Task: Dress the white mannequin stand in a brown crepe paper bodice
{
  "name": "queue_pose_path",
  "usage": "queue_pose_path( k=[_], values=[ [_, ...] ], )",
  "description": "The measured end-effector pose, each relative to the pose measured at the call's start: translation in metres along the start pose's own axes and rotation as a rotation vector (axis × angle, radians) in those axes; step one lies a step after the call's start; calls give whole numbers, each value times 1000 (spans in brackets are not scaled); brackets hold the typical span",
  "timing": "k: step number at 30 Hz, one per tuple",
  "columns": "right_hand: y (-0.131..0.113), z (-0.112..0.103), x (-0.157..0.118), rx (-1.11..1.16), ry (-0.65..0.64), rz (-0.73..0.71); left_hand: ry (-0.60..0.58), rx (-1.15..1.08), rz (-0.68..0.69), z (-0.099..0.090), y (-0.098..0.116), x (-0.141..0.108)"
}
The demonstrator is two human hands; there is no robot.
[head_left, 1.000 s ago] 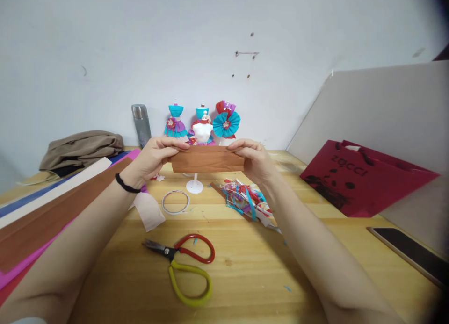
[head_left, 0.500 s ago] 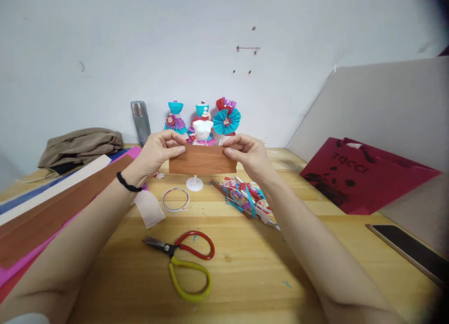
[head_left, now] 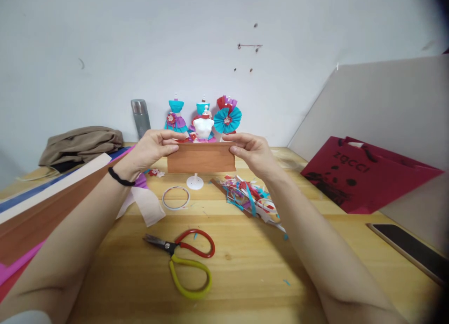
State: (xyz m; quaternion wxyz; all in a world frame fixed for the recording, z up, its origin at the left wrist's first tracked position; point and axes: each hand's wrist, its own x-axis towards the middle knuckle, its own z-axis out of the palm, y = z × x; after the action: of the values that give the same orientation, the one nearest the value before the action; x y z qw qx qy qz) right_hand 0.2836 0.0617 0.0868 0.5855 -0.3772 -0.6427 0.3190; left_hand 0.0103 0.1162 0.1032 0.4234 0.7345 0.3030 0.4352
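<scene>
A strip of brown crepe paper point(head_left: 201, 158) hangs between my hands, its top edge running level. My left hand point(head_left: 153, 148) pinches it at the upper left corner, thumb in front and fingers behind. At the upper right corner my right hand point(head_left: 251, 152) pinches it the same way. Just behind the paper stands a small white mannequin point(head_left: 203, 126) with a red band at its neck; its round white base point(head_left: 195, 183) shows below the strip. Scissors point(head_left: 170, 247) with one red and one yellow handle lie on the table nearer to me, blades pointing left.
Several mannequins in paper dresses point(head_left: 176, 120) line the wall beside a flask point(head_left: 141, 118). Left lie long paper sheets point(head_left: 52, 189) and a brown cloth point(head_left: 82, 144). A ring point(head_left: 176, 198), paper scraps point(head_left: 250, 198), a red bag point(head_left: 365, 174) and a phone point(head_left: 410, 249) sit on the table.
My hands have spread slightly apart along the brown paper's top edge, towards its corners. The strip now looks flatter. The scissors have not moved.
</scene>
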Motion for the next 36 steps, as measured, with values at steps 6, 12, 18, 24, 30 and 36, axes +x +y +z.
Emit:
queue_pose_path(
  k=[6,12,18,24,30,36],
  values=[
    [-2,1,-3,-50,-26,47,-150,36,-43,-12,11,-8],
    [-4,13,-8,-29,-88,130,-286,172,-76,-5,15,-8],
    [-3,27,-14,-13,-163,180,-388,206,-19,22,-1,-5],
    [-3,30,-18,-23,-233,242,-465,245,-22,32,-1,-10],
    [4,38,-19,-48,-287,255,-468,259,-44,34,-7,-11],
    [7,35,-16,6,-309,301,-484,263,-34,28,-8,-9]
  ],
)
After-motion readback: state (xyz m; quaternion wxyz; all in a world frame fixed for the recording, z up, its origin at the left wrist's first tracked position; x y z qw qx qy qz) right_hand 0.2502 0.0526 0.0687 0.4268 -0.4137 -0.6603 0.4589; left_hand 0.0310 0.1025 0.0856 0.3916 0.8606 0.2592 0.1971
